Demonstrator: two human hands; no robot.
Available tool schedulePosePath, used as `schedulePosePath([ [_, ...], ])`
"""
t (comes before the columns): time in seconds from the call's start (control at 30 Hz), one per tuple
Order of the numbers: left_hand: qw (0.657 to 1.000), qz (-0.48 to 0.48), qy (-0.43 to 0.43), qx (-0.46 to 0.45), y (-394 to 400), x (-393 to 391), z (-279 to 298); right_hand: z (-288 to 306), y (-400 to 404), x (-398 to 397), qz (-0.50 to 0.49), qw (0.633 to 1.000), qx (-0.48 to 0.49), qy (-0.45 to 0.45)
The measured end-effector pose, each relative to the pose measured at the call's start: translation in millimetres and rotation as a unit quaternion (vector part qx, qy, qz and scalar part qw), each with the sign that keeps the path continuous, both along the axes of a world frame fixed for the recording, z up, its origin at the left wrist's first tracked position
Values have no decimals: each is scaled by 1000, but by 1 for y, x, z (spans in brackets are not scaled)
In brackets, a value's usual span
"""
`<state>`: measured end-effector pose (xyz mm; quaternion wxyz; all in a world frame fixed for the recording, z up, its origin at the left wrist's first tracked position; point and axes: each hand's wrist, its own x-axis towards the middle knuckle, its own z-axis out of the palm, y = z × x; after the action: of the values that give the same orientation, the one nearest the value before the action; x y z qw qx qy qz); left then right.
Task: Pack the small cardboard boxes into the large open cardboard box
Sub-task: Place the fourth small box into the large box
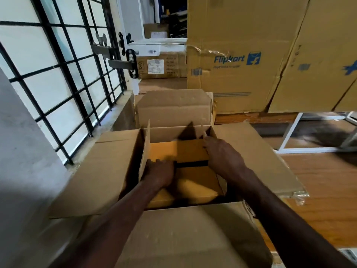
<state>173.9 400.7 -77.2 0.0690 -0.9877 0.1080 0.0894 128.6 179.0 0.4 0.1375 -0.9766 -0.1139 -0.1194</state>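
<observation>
While both arms reach down from the near edge, a person's two hands rest on a small cardboard box (185, 151) that sits inside the large open cardboard box (108, 171), its top crossed by a strip of black tape (192, 163). The left hand (160, 172) presses on the small box's left side, fingers curled over its top near the tape's end; whether it grips or merely rests cannot be told. The right hand (222, 157) lies flat along the small box's right edge, fingers stretched toward the far corner, against the big box's inner wall. The hands are well apart, one at each side of the small box. All four flaps of the large box stand or splay outward. Beyond it sits another open carton (173, 109), and behind that tall printed shipping cartons (241, 55) are stacked. A barred window (58, 74) fills the left wall, and a wooden floor (318, 180) shows at right.
</observation>
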Motion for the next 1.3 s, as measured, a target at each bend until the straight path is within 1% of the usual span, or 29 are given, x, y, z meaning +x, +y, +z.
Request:
schedulePosePath([
  [0.1,996,11,-10,-88,2,8,-14,1,-41,10,-7,999,-37,13],
  [0.17,993,14,-2,-117,1,10,-18,-5,-58,13,-20,999,-45,22],
  [0.23,992,15,3,-129,0,9,-18,-16,-65,15,-43,999,-24,14],
  [0.3,991,15,6,-134,-2,6,-16,-26,-61,15,-57,998,-4,-4],
  [0.37,990,15,-2,-141,-2,3,-12,-32,-50,16,-71,997,8,4],
  [0.43,987,16,-24,-159,1,1,-8,-34,-37,23,-79,996,21,30],
  [0.5,981,15,-50,-185,5,-1,-4,-35,-23,30,-75,995,10,65],
  [0.53,978,13,-63,-197,6,-3,-2,-38,-18,33,-67,994,27,77],
  [0.63,965,-7,-115,-235,10,-5,8,-39,-7,43,-46,979,166,111],
  [0.7,949,-20,-158,-273,13,-9,18,-35,-6,56,-38,968,218,120],
  [0.73,938,-19,-176,-297,15,-11,25,-32,-5,63,-35,959,248,132],
  [0.77,927,-12,-195,-319,16,-15,34,-28,-6,70,-34,943,292,158],
  [0.8,917,2,-215,-338,18,-19,41,-25,-8,78,-33,919,343,193],
  [0.87,898,35,-247,-363,22,-28,54,-17,-11,86,-48,851,438,285],
  [0.93,892,59,-249,-372,28,-39,60,-14,-17,86,-70,780,488,385],
  [0.97,897,60,-229,-374,31,-44,61,-15,-21,85,-73,752,497,426],
  [1.0,905,50,-196,-374,36,-49,61,-19,-24,87,-74,735,496,456],
  [1.03,914,34,-151,-375,40,-53,63,-25,-27,90,-77,732,485,472],
  [1.1,920,3,-22,-390,47,-63,72,-36,-28,98,-80,761,437,473],
  [1.17,911,-7,122,-393,51,-74,79,-43,-23,102,-74,795,388,461],
  [1.2,907,-7,174,-383,53,-80,80,-46,-20,102,-69,806,372,456],
  [1.23,909,-5,201,-365,54,-85,78,-49,-16,102,-63,815,359,451],
  [1.3,925,-3,203,-321,56,-95,70,-56,-12,100,-60,826,346,440],
])
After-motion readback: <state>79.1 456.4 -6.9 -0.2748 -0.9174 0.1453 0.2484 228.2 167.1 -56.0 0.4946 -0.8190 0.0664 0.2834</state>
